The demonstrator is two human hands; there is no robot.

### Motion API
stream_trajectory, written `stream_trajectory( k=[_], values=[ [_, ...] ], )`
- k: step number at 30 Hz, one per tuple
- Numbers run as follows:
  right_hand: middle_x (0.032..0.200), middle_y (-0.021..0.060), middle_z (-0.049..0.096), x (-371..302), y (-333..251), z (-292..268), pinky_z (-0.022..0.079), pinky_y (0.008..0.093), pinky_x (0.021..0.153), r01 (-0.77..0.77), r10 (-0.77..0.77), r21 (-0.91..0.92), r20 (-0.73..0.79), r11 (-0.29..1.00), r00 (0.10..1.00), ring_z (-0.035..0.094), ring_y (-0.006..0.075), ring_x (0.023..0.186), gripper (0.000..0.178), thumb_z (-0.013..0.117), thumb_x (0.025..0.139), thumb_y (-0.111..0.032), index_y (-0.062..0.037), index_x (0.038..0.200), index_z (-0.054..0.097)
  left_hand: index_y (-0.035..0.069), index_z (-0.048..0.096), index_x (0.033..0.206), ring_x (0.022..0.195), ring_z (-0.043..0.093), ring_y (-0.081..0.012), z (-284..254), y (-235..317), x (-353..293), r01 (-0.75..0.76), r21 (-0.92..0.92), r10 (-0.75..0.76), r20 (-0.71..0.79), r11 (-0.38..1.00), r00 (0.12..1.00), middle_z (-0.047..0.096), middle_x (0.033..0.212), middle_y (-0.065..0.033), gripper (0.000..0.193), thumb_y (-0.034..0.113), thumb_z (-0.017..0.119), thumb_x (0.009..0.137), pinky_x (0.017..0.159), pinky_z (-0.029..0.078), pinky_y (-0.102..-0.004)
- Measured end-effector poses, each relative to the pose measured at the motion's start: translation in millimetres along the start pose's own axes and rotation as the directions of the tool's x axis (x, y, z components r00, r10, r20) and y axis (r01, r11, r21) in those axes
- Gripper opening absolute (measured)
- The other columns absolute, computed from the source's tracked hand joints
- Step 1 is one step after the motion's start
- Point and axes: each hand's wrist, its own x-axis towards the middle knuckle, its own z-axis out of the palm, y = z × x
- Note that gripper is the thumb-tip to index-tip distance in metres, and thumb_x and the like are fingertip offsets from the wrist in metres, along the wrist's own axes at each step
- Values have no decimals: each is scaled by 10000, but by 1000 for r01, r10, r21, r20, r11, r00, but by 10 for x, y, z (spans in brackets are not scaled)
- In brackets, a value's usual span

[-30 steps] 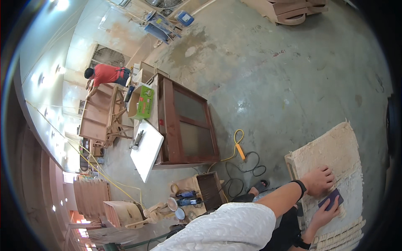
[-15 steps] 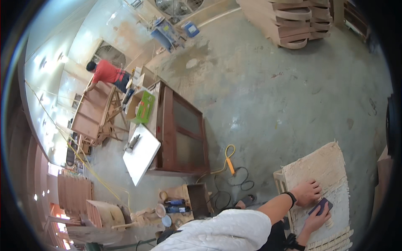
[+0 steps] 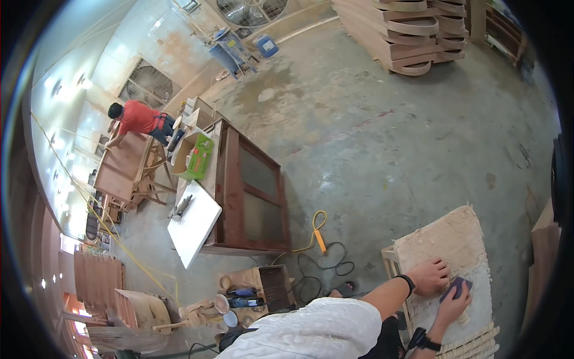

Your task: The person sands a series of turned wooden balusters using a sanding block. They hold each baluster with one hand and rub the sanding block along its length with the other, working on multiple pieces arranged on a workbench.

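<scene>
My left hand lies palm down on a stand topped with a rough beige, cloth-like cover, its fingers reaching out over the surface. Whether anything small is under that palm is hidden. Just beside it, my right hand grips a dark purple sanding block. The block is tilted and close to the left fingertips. A row of slim pale pieces lies along the near end of the stand.
Left of the stand, a yellow-and-black cord with an orange connector loops over the floor. Beyond is a brown cabinet with a white board. Blue power tools lie near me. A person in red works behind; stacked wooden parts stand far right.
The view has shifted slightly, so the whole scene sits a little further left. My right hand has turned the block slightly; my left hand stays on the cover.
</scene>
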Motion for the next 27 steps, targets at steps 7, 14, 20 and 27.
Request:
stream_trajectory(
  k=[7, 14, 20, 27],
  values=[
    [1257, 199, 577, -424, -10, 136, 544, 515, 937, 2, 4, 27, -192, 1000, 981, 628, 411, 1161, 385, 651, 1057, -236, -120, 1424, 656, 109, 642, 931, 1074, 566, -295, -25, -19, 5, -41, 30, 42, -12, 999, 999, 600, 1044, -96, 212, 297, 682, 841, 993, 445, -441],
    [1308, 225, 586, 139, 143, 92, 546, 494, 947, 69, -68, 5, -103, 998, 992, 617, 433, 1170, 415, 667, 1041, -225, -117, 1441, 648, 118, 648, 937, 1098, 569, -299, 74, -1, 20, -3, -23, 3, 15, 1000, 1000, 609, 1076, -98, 194, 289, 677, 851, 1002, 450, -446],
    [1319, 214, 576, -459, 171, 190, 546, 479, 937, 66, -58, 27, -220, 997, 974, 623, 425, 1160, 401, 667, 1045, -215, -110, 1431, 653, 110, 642, 917, 1093, 566, -298, -9, 1, -48, -26, 14, 25, 13, 1000, 1000, 606, 1053, -95, 185, 276, 680, 846, 1009, 440, -441],
    [1350, 229, 604, 279, 51, 90, 532, 505, 989, 0, 0, 0, -81, 1000, 997, 628, 443, 1154, 393, 704, 996, -181, -72, 1374, 683, 140, 642, 915, 1090, 577, -279, -172, -46, 38, -56, -149, 55, -15, 987, 998, 614, 1038, -66, 142, 258, 675, 845, 1006, 440, -445]
  ],
)
